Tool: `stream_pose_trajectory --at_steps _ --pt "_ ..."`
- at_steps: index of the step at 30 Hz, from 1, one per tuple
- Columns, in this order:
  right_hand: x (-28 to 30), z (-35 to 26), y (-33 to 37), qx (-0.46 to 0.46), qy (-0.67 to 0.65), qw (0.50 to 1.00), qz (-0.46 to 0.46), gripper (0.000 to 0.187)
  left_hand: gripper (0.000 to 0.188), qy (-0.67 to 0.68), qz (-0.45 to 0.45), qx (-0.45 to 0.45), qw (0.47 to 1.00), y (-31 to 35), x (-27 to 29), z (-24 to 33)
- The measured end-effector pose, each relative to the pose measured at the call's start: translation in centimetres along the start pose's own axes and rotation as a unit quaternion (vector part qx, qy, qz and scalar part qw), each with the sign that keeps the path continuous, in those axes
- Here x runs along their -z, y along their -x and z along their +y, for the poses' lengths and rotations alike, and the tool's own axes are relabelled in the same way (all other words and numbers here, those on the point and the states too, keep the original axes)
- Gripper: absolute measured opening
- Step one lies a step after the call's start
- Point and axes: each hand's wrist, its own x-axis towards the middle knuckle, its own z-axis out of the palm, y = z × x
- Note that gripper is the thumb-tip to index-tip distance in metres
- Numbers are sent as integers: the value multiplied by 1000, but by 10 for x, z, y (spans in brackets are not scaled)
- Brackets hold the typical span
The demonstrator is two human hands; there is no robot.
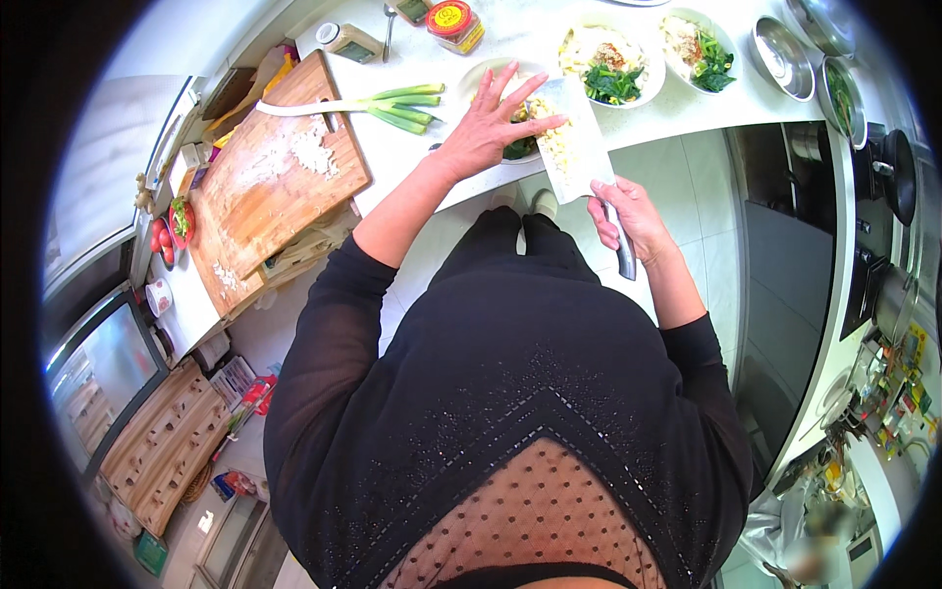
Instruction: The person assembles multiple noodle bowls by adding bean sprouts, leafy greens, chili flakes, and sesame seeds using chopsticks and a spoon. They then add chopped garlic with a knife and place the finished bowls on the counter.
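My right hand (636, 218) grips the dark handle of a cleaver (589, 162), its broad blade held flat over the counter's front edge. Small pale chopped bits (557, 147) lie along the blade's left side. My left hand (491, 128) has its fingers spread, a fingertip reaching the bits on the blade. Beneath that hand and the blade is a white bowl (475, 80), mostly hidden, with some dark green leaves showing. Two more bowls, a bowl of greens and pale food (643, 93) and a similar bowl (728, 44), stand to the right.
A wooden cutting board (245, 206) with white chopped bits lies at left, a long green onion (343, 106) across its top corner. A red-lidded jar (454, 25), a spice jar (348, 42) and a spoon (389, 34) sit behind. Metal bowls (783, 61) stand far right.
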Motion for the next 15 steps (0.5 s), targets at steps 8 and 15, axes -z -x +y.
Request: stream_pose_trajectory --at_steps 8,15 --pt "-7 7 -4 -3 -5 1000 6 15 92 9 15 20 1000 4 -8 -15" --pt "-10 11 -6 -1 -2 1000 19 17 86 -9 17 30 999 3 -14 -25"
